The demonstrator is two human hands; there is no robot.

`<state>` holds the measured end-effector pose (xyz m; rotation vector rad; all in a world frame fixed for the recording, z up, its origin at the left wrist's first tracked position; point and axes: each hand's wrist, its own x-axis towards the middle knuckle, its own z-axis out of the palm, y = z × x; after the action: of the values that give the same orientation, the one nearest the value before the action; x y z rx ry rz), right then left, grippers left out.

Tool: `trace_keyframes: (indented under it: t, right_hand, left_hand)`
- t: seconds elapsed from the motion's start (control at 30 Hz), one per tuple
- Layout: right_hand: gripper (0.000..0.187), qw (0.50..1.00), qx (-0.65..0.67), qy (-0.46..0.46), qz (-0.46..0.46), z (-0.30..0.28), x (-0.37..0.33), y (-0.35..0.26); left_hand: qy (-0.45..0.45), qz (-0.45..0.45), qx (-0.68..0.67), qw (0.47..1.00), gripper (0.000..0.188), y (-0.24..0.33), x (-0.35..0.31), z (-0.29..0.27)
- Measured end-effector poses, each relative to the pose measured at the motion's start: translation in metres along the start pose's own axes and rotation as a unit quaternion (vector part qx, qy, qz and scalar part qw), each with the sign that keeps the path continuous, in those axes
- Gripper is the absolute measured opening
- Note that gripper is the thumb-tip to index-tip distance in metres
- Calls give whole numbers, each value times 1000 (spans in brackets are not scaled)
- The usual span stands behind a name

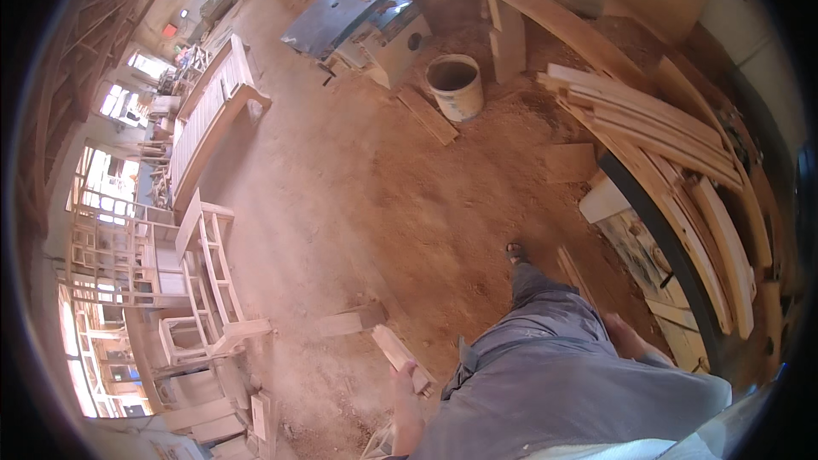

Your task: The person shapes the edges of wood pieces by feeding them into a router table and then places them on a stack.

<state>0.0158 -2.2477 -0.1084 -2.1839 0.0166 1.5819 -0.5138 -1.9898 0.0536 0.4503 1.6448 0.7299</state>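
Note:
My left hand is closed around the lower end of a short wooden piece, held out beside my left hip. It may be more than one piece laid together; I cannot make that out. My right hand hangs at my right side, close to my grey clothing and next to a machine. Its fingers are mostly hidden, and nothing shows in it. On the floor just past the held wood lies a wooden block.
To my right, long boards lie on a dark-edged machine table. Ahead stand a bucket, a loose plank and a blue-topped machine. Wooden frames and a slatted bed-like piece line the left.

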Motion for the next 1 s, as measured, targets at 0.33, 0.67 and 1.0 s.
trace_keyframes:
  t: [0.33, 0.67, 1.0]
  right_hand:
    - [71, 940, 99, -98, -311, 77, 66, -535]
    - [83, 862, 196, -211, -416, 277, 61, -868]
    - [100, 879, 227, -95, -409, 414, 108, -1084]
  left_hand:
    - [59, -174, 111, 977, 57, 79, 52, 38]
    - [65, -123, 127, 982, 57, 211, 285, 43]
    - [164, 108, 115, 974, 77, 566, 493, 34]
